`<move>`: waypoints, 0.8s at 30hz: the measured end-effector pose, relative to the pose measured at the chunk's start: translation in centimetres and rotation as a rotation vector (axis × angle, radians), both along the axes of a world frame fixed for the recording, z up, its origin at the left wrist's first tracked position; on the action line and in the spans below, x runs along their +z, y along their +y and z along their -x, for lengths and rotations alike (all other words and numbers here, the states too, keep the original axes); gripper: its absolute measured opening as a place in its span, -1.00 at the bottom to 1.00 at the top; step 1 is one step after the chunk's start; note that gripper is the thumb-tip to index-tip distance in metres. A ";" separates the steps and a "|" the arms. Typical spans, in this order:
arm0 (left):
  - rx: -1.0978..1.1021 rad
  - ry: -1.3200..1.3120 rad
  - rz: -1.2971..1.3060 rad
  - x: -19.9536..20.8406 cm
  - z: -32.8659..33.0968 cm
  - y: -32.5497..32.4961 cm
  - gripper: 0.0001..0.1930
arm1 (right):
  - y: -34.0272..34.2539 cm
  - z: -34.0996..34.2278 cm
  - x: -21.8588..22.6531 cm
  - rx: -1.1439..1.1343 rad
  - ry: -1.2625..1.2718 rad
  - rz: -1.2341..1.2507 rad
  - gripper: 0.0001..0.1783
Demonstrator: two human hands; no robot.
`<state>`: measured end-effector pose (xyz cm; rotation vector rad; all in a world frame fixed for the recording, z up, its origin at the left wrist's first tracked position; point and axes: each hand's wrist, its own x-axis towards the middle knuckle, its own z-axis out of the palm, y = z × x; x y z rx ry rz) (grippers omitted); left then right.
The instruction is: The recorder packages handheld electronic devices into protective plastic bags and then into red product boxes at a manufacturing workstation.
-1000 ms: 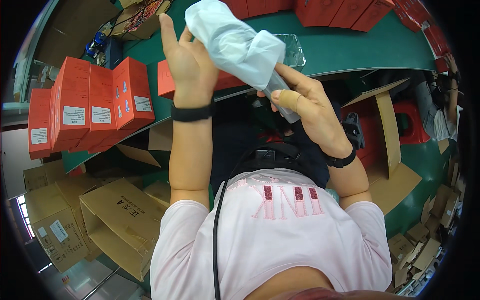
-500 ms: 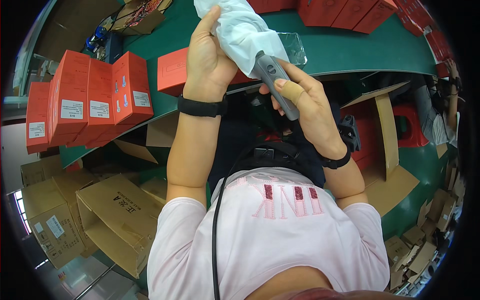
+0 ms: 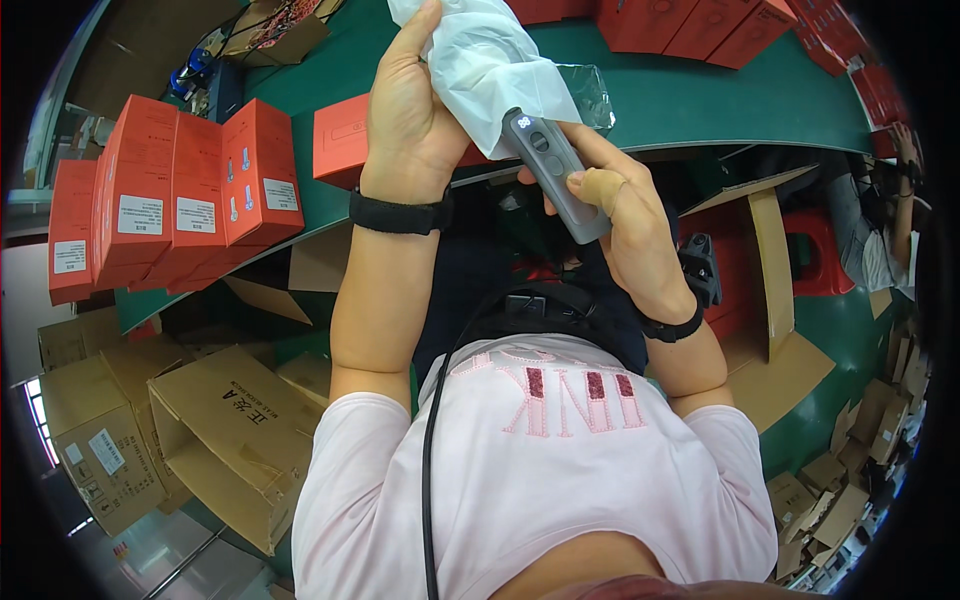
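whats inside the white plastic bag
In the right hand, a grey handle with a lit display sticks out of the white plastic bag. Whatever lies deeper inside is covered and cannot be seen.

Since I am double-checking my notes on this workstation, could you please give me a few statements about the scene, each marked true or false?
1. The right hand grips a grey handle. True.
2. Both wrists are bare. False: each wears a black band.
3. The left hand is against the white wrapping. True.
4. Blue cartons are stacked at the picture's left. False: the stack is of red boxes.
5. An open cardboard carton lies at the lower left. True.
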<state>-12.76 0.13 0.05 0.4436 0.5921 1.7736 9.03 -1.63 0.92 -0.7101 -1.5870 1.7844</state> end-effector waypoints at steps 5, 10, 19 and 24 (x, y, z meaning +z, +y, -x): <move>0.025 0.038 -0.061 1.2 -1.7 -0.2 -0.65 | 0.2 -0.1 0.3 -0.003 0.082 0.037 -0.34; 0.408 0.405 -0.088 -0.2 -7.9 -1.1 -0.60 | 1.8 -0.4 0.5 -0.141 0.248 0.054 -0.36; -0.021 0.200 -0.130 -1.1 -7.1 -2.8 -0.35 | 1.7 -1.1 -1.2 -0.364 0.294 -0.073 -0.50; -0.015 0.199 -0.054 1.0 -10.4 -2.3 -0.53 | 0.4 -0.2 -2.1 -0.333 0.243 -0.287 -0.23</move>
